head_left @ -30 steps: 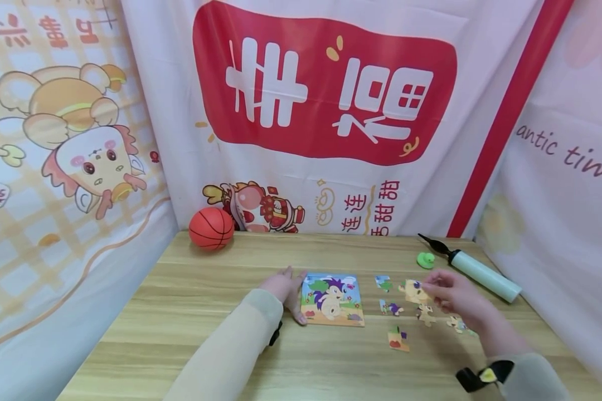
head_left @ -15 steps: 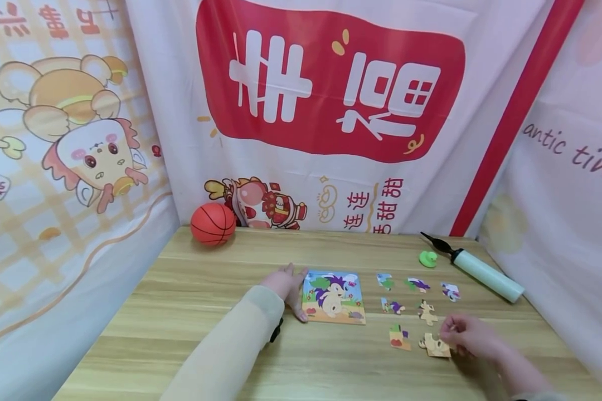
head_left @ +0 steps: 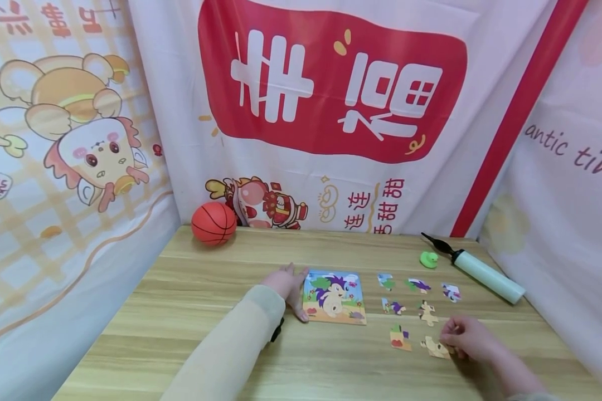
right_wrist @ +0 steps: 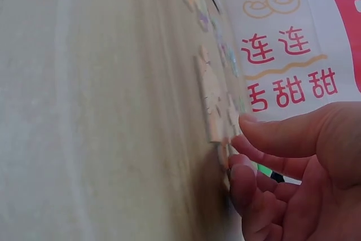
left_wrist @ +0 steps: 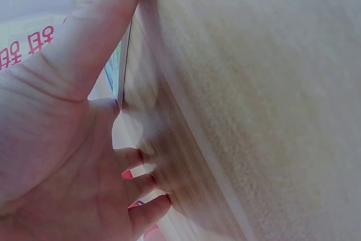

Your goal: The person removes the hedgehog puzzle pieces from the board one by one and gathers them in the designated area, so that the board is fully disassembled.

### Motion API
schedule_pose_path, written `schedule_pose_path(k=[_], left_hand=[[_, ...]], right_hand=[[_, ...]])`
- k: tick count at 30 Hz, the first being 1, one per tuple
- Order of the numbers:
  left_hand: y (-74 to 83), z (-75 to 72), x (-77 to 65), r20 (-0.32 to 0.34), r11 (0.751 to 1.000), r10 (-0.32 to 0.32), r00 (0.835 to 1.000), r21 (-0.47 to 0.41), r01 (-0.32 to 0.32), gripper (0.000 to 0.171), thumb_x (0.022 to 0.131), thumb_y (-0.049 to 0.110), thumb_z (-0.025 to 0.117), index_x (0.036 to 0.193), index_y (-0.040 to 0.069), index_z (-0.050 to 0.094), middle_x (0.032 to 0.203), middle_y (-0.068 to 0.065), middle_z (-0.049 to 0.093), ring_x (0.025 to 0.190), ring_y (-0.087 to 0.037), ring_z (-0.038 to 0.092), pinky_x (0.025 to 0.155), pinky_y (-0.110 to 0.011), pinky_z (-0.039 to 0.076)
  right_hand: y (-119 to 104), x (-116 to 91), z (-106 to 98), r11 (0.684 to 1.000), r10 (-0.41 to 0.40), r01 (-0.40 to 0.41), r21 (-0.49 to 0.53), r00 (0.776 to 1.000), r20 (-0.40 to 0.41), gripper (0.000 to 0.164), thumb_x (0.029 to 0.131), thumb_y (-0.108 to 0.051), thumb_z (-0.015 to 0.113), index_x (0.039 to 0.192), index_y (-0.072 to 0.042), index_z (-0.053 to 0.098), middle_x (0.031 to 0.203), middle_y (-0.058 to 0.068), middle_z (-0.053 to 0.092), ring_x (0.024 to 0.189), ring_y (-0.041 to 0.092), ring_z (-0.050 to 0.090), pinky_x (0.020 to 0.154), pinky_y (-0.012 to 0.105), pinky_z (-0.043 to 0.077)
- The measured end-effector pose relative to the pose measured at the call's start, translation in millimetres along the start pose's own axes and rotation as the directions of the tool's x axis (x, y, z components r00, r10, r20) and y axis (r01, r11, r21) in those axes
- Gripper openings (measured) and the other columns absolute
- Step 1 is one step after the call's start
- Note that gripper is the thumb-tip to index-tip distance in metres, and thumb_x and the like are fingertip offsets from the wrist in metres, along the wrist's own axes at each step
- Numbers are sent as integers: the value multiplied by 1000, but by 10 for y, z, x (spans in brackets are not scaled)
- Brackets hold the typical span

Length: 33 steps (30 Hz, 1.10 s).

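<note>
My left hand rests at the left edge of a square hedgehog picture board, its fingers spread along that edge. In the left wrist view the thumb and the other fingers look fairly straight. My right hand is at the lower right of the loose pieces. Its thumb and forefinger pinch the edge of a beige puzzle piece low over the table. In the right wrist view the fingers are bent near this piece; their exact contact is hard to see.
Between the board and my right hand lie several loose puzzle pieces, among them a red-and-purple one and a beige one. Behind are a green duck and a hand pump. A red ball sits at the back left.
My right hand has come toward me with the beige piece, from the upper row to the lower row, and barely moved in the last half second. The left hand stays put.
</note>
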<state>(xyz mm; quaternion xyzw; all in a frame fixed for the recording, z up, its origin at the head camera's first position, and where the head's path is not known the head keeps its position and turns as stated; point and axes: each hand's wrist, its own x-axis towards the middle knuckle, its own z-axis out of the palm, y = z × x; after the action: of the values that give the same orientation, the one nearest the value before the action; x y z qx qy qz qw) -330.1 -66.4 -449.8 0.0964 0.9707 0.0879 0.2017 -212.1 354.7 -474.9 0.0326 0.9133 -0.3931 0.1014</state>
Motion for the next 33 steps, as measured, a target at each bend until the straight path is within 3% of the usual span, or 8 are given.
schedule_pose_path(k=[6, 11, 14, 20, 27, 33], left_hand=[[21, 1, -15, -13, 999, 3, 1000, 52, -2, 141, 42, 66, 88, 159, 32, 18, 163, -17, 10, 148, -35, 14, 112, -56, 25], [18, 0, -22, -14, 1000, 0, 1000, 30, 1, 137, 45, 64, 88, 159, 33, 19, 163, -16, 11, 147, -37, 14, 111, -58, 26], [26, -32, -79, -6, 1000, -2, 1000, 21, 2, 133, 48, 62, 88, 159, 32, 21, 164, -15, 11, 147, -36, 14, 112, -56, 26], [21, -37, -113, -2, 1000, 6, 1000, 30, -6, 131, 52, 61, 88, 159, 31, 19, 164, -15, 9, 148, -36, 13, 113, -54, 26], [23, -45, -128, -1, 1000, 8, 1000, 23, -8, 129, 53, 61, 88, 159, 31, 20, 163, -16, 10, 148, -37, 13, 113, -54, 25], [16, -45, -133, -3, 1000, 8, 1000, 13, -8, 129, 54, 60, 88, 159, 30, 20, 164, -15, 10, 148, -34, 11, 114, -52, 25]], right_hand=[[-184, 60, -61, 996, -90, 90, 1, 996, -3, 15, 90, -12, 69, 95, -1, 60, 78, 8, 57, 60, 22, 54, 50, 30, 46], [-637, 154, -66, 993, -111, 111, -39, 994, 4, 19, 93, -18, 70, 100, -3, 62, 83, 9, 59, 65, 24, 56, 54, 34, 47], [-920, 215, -26, 985, -166, 167, -34, 985, 36, 20, 94, -19, 70, 103, -3, 62, 85, 9, 59, 69, 24, 57, 59, 38, 50], [-1357, 370, 186, 964, -253, 260, -50, 961, 108, 18, 90, -12, 73, 104, -5, 63, 88, 9, 58, 75, 24, 57, 63, 38, 51], [-1424, 626, 706, 962, -262, 270, -33, 953, 154, 24, 82, -1, 77, 102, -5, 64, 85, 8, 58, 74, 22, 54, 62, 34, 48], [-1343, 734, 1042, 963, -260, 267, -21, 951, 170, 36, 76, -4, 84, 105, -6, 63, 86, 11, 56, 74, 22, 52, 62, 34, 46]])
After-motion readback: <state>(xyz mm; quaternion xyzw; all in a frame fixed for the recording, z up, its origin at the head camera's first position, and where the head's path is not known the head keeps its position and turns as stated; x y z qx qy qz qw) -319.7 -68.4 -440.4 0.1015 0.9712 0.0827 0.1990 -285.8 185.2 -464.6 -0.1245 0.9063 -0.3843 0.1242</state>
